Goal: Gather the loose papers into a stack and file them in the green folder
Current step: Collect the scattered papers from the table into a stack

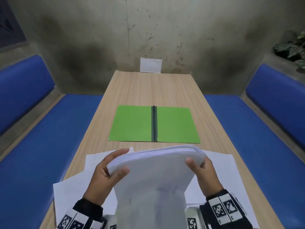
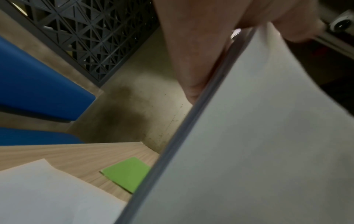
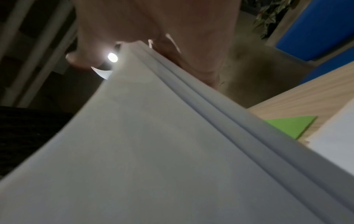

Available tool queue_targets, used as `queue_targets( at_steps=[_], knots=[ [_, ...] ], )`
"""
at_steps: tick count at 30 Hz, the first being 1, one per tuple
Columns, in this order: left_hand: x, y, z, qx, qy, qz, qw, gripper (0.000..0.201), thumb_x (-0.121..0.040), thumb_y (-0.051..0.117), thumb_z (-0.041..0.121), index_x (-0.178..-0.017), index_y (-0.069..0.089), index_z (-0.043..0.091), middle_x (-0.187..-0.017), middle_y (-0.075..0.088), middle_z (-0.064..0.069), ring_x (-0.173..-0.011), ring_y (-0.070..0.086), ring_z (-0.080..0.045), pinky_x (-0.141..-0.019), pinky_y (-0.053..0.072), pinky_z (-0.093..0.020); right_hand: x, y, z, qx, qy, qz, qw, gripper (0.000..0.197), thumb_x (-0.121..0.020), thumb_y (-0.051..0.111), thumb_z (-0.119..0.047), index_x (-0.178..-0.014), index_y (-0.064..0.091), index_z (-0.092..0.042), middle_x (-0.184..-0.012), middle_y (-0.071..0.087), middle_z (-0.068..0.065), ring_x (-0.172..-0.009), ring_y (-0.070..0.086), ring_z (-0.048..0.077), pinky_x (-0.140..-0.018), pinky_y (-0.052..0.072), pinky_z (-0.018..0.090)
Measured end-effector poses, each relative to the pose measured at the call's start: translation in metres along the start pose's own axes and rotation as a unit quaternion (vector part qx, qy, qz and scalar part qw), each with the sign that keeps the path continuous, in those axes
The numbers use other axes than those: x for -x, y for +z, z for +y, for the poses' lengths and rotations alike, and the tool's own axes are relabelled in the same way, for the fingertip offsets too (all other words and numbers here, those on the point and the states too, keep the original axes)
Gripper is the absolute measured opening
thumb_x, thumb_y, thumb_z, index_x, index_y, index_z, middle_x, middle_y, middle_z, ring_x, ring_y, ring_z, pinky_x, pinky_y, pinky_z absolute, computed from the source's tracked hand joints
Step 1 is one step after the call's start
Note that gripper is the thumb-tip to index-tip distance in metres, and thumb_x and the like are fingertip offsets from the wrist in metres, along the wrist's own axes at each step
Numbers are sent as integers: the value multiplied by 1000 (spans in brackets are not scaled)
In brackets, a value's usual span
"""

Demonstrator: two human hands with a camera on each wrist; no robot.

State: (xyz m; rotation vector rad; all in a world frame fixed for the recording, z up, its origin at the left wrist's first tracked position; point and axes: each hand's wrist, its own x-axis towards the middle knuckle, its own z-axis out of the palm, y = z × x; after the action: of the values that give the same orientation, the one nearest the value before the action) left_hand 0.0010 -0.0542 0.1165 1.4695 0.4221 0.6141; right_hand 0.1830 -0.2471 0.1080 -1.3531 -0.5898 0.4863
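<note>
Squaring up: our left hand [image 1: 105, 172] and right hand [image 1: 203, 171] clamp the stack [image 1: 153, 164] | loose sheets [image 1: 231, 176] remain | next: gather, then green folder [image 1: 132, 123].

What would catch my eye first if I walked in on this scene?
Most likely the thick stack of paper held up above the near end of the table, the left hand and right hand each with a grip on one side. Just beyond it a bright green folder lies open flat mid-table. A few loose sheets lie on the table under the hands.
</note>
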Motion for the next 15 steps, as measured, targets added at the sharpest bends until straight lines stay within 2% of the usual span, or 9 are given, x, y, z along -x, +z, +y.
queue_targets(
  at_steps=[2, 3, 5, 7, 9, 11, 12, 14, 15],
  knots=[
    [0, 3, 0, 29, 15, 22, 999, 63, -44, 74, 69, -95, 71, 32, -101, 72, 7, -91, 66, -13, -78, 54, -24, -3, 3, -3, -9, -15, 15, 1000, 87, -52, 65, -77, -101, 66, -6, -93, 72, 7, -86, 69, 15, -71, 55, 22],
    [-1, 7, 0, 28, 23, 39, 999, 61, -48, 70, 71, -93, 72, 30, -101, 72, 6, -94, 65, -16, -80, 52, -29, -4, 6, -6, -18, -17, 25, 999, 90, -51, 60, -82, -97, 67, -6, -89, 72, 7, -83, 69, 14, -69, 55, 21],
    [-3, 13, 0, 32, 42, 73, 996, 43, -59, 65, 59, -84, 74, 25, -95, 74, 4, -93, 64, -19, -82, 48, -33, -7, 11, -8, -45, -3, 56, 997, 74, -56, 63, -77, -79, 65, -7, -70, 66, 3, -64, 63, 12, -60, 51, 19],
    [-5, 18, -3, 23, 41, 114, 992, 30, -65, 61, 43, -78, 74, 19, -86, 75, 2, -88, 63, -22, -83, 47, -35, -10, 14, -5, -72, 11, 95, 993, 43, -72, 67, -54, -62, 59, -13, -54, 53, -4, -50, 50, 8, -54, 42, 23],
    [-7, 16, -7, 31, 28, 129, 991, 13, -77, 63, 25, -75, 74, 18, -78, 75, 3, -79, 62, -20, -76, 50, -29, -14, 14, 0, -68, 15, 118, 991, 35, -73, 69, -47, -57, 59, -17, -56, 49, -1, -53, 46, 11, -57, 37, 26],
    [-8, 13, -7, 23, 20, 148, 989, 26, -88, 57, 13, -71, 75, 22, -70, 73, 9, -66, 61, -11, -58, 50, -14, -13, 11, 2, -70, 13, 104, 992, 37, -67, 68, -54, -63, 65, -17, -65, 58, 2, -65, 53, 15, -63, 42, 26],
    [-7, 9, -9, 28, 23, 149, 988, 28, -89, 56, 15, -70, 75, 24, -68, 72, 11, -61, 62, -6, -54, 50, -11, -11, 6, 4, -60, 9, 85, 995, 39, -65, 67, -56, -70, 69, -17, -72, 67, -3, -72, 60, 14, -69, 47, 26],
    [-3, 0, -14, 45, 43, 96, 993, 16, -75, 70, 38, -77, 74, 22, -74, 74, 15, -65, 66, 1, -58, 52, -10, -7, -2, 6, 11, 14, 32, 999, 47, -54, 71, -56, -86, 70, -21, -84, 74, -12, -84, 66, -1, -76, 49, 17],
    [0, -5, -20, 16, 34, 64, 997, 37, -57, 78, 49, -82, 73, 21, -79, 75, 16, -70, 67, 2, -61, 53, -10, -5, -6, 9, 52, 24, -2, 998, 51, -49, 76, -52, -91, 67, -24, -87, 75, -14, -84, 66, -7, -74, 49, 10]
  ],
)
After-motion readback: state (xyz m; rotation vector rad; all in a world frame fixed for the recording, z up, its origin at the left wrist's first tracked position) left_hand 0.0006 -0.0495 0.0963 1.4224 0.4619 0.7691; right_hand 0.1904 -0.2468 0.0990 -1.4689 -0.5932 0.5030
